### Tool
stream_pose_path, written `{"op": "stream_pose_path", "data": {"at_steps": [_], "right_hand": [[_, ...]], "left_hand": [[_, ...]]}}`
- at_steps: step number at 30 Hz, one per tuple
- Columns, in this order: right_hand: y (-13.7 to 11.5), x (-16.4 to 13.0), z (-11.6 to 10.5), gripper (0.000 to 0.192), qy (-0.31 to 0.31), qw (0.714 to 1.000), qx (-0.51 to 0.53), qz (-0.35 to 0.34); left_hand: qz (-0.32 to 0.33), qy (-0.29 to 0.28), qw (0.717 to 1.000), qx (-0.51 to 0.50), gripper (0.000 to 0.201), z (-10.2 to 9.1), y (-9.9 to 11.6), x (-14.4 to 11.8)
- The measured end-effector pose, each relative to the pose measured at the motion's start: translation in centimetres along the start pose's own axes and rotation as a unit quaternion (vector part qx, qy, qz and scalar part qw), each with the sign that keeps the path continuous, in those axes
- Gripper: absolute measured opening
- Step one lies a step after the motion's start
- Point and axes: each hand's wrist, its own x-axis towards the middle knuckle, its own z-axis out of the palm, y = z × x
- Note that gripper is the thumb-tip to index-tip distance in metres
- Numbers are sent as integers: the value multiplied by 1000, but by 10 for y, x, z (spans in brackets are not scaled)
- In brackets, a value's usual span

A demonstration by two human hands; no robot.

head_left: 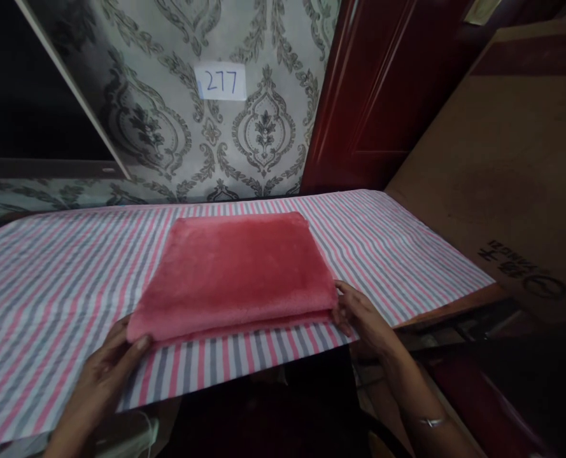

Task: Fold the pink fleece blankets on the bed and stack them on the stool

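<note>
A folded red plush blanket point(244, 264) lies flat on the striped tablecloth point(63, 273), its layered fold facing me. My left hand point(108, 366) grips the near left corner, thumb on top and the fingers partly hidden behind the edge. At the near right corner is my right hand point(356, 312), its fingers closed around the blanket's edge. Both hands rest low, close to the table's front edge.
A large cardboard box point(516, 165) stands along the table's right side. Behind the table are a patterned wall point(163, 102) with a paper marked 277 point(220, 81), a dark red door point(359, 95) and a dark screen point(34, 89) at left.
</note>
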Motion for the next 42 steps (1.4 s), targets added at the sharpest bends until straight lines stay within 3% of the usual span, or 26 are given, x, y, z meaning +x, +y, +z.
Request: {"op": "stream_pose_path", "data": {"at_steps": [3, 6, 11, 14, 17, 19, 21, 24, 26, 29, 33, 38, 42], "right_hand": [[3, 0, 7, 49, 48, 998, -47, -14], [6, 3, 11, 56, 109, 992, -57, -16], [9, 2, 4, 55, 91, 991, -101, -12], [-2, -7, -2, 49, 132, 973, -180, -64], [-30, -8, 7, 44, 221, 908, -305, -184], [-51, 3, 24, 48, 199, 858, -391, -268], [-64, 21, 47, 58, 125, 808, -477, -322], [-60, 51, 74, 65, 46, 739, -603, -297], [-44, 65, 81, 65, 24, 713, -657, -242], [-16, 74, 76, 66, 19, 702, -683, -200], [3, 73, 67, 65, 37, 699, -676, -229], [3, 73, 66, 66, 26, 705, -672, -224], [-22, 82, 68, 59, -8, 708, -676, -203]], "left_hand": [[-11, 21, 1000, 4, 48, 3, 2, 4], [-14, 47, 998, 25, 48, 4, 2, 7], [-2, -6, 1000, 27, 48, -6, -3, 8], [20, 35, 999, 31, 48, -15, -1, 10], [131, 92, 978, 134, 55, -11, 17, 17], [233, 63, 941, 236, 63, 3, 38, 26], [300, -3, 897, 324, 68, 23, 60, 37], [310, -56, 853, 417, 74, 51, 76, 54], [272, -55, 847, 453, 77, 63, 71, 62], [222, -45, 854, 468, 77, 73, 49, 65], [217, -44, 860, 460, 78, 79, 32, 61], [189, -79, 871, 447, 77, 69, 40, 60], [183, -127, 878, 424, 72, 52, 61, 73]]}}
